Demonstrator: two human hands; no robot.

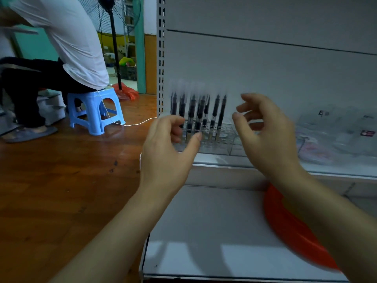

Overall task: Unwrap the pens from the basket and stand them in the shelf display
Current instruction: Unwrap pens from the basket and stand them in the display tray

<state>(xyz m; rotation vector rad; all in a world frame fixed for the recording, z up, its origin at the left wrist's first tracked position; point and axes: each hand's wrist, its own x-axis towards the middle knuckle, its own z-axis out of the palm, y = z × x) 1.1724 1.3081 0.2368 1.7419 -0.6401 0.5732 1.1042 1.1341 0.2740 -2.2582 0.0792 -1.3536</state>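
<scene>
Several pens stand upright in clear display holder on upper shelf. Left hand partly blocks leftmost ones, fingers loosely curled, empty. Right hand spread, empty. Orange basket on lower shelf, under right forearm. Clear packets right of holder.

Black pens stand upright in my clear shelf display, blurred. Orange basket sits on the lower shelf, partly behind my arm.

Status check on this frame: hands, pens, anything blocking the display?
Left hand and right hand open, holding nothing. Pens upright in clear display. Nothing in the way; frame blurred.
</scene>
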